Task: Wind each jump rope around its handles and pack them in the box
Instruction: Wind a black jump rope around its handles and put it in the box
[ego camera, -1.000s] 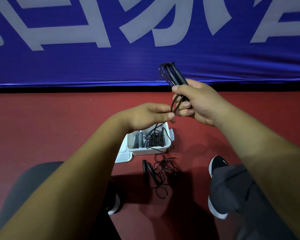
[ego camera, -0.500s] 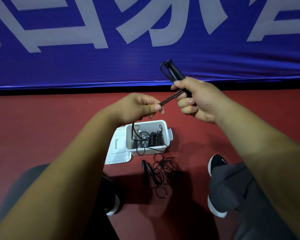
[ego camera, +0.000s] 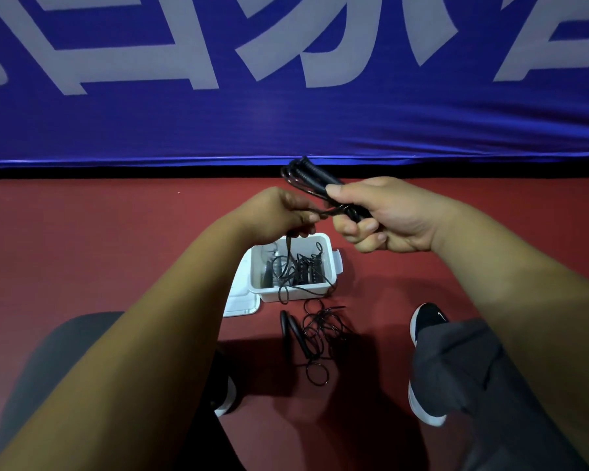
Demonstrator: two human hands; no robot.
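Note:
My right hand (ego camera: 385,215) grips the two black handles (ego camera: 312,175) of a jump rope, which stick out up and to the left. My left hand (ego camera: 276,215) pinches that rope's thin black cord (ego camera: 288,263) just left of the handles; the cord hangs down from my fingers into the white box (ego camera: 332,266) on the floor below. Wound black ropes (ego camera: 306,270) lie inside the box. Another black jump rope (ego camera: 315,338) lies loose and tangled on the floor in front of the box, its handles to the left of the coils.
The box's white lid (ego camera: 240,300) lies open at its left. A blue banner (ego camera: 286,96) with pale letters runs along the far edge of the red floor. My black shoes (ego camera: 425,321) and grey trouser legs flank the loose rope.
My head has tipped down, so the banner edge sits lower in view. My left hand has stayed close to the handles with the cord, which now loops around them near my right fingers.

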